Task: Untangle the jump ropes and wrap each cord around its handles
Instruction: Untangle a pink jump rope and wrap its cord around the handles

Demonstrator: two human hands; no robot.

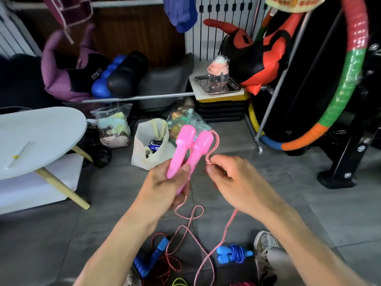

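Note:
My left hand grips two pink jump-rope handles side by side, pointing up and away. Their pink-and-white striped cord loops from the right handle's top down to my right hand, which pinches it beside the handles. The rest of the cord hangs to the floor in loose loops. On the floor below lie a blue-handled rope with a loose red cord and a small blue rope with its cord wound round its handles. A yellow-green cord peeks in at the bottom edge.
A pale oval table stands at the left over a white box. Bags sit on the grey tiled floor ahead. A multicoloured hoop and black equipment frame stand at the right. My shoe is at the lower right.

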